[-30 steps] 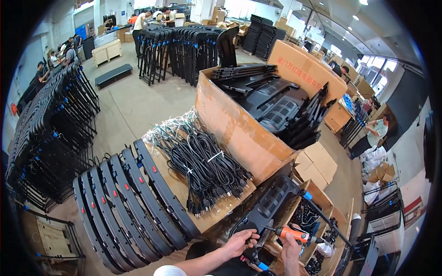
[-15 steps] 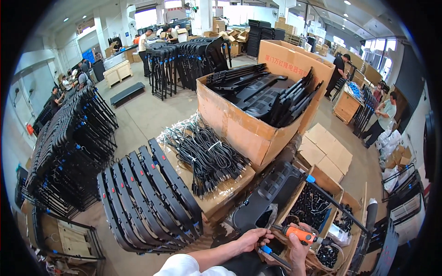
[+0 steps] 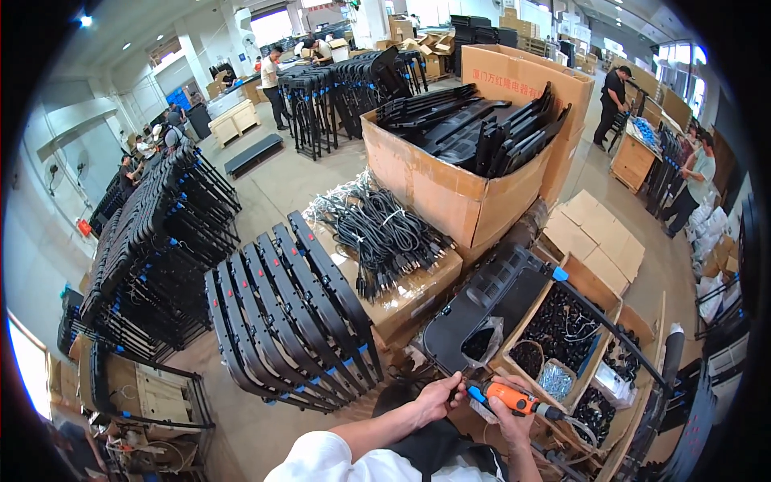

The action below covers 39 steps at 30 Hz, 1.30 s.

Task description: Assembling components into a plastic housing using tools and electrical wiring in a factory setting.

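My right hand (image 3: 509, 424) is wrapped round an orange and black power screwdriver (image 3: 511, 397), its front end pointing left. Just left of that front end, the fingers of my left hand (image 3: 434, 402) are pinched together; what they hold, if anything, is too small to make out. A small blue piece (image 3: 476, 394) shows between the left fingertips and the screwdriver. Beyond my hands lies a dark plastic panel (image 3: 446, 341), with a clear plastic bag near its close end. Silver screws (image 3: 556, 380) fill a small compartment right of the panel.
Wooden bins (image 3: 608, 315) of black parts stand at right, crossed by a black tube (image 3: 614, 329). Bundled black cables (image 3: 393, 233) lie on a carton. A big cardboard box (image 3: 426, 169) holds black panels. Black frames (image 3: 293, 321) stand in a row at left. Several people work farther off.
The view has tilted, so the surroundings sit farther right. The screwdriver has moved closer to my left fingertips. The blue piece, earlier below the fingers, now shows beside them; the screw compartment is uncovered.
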Each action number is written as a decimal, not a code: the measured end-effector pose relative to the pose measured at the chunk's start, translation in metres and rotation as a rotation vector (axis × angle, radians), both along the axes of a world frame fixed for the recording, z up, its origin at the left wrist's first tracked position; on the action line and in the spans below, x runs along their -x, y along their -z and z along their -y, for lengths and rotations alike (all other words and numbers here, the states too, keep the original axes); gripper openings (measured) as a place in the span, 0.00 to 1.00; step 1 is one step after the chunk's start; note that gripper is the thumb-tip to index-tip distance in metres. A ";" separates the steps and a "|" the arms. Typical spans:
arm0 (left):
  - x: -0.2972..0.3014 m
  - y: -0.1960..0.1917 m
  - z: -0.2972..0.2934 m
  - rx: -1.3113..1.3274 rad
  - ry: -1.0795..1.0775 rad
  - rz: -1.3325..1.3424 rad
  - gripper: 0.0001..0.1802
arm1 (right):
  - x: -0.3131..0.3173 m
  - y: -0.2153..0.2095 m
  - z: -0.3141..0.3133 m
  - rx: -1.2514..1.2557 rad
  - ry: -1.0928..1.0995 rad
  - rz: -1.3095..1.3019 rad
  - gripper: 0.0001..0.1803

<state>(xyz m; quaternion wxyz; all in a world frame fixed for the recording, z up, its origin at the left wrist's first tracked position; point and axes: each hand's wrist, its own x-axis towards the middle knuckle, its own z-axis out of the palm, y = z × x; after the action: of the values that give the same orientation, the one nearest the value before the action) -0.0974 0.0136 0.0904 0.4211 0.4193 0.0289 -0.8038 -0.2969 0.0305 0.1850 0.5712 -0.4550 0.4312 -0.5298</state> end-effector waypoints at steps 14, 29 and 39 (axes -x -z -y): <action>-0.005 0.005 0.026 -0.066 0.081 -0.162 0.16 | -0.028 -0.004 -0.002 0.132 0.034 -0.269 0.27; -0.048 -0.005 0.013 -0.088 0.158 -0.082 0.15 | -0.053 -0.006 0.014 0.008 0.070 -0.390 0.30; -0.096 0.011 0.007 0.064 0.138 0.062 0.13 | -0.064 -0.015 0.027 -0.061 0.011 -0.449 0.29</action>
<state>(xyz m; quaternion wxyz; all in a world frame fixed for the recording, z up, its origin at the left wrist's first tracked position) -0.0013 0.0062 0.0796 0.3784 0.4313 -0.0390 -0.8181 -0.2331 0.0031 0.2003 0.4715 -0.5419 0.5658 -0.4048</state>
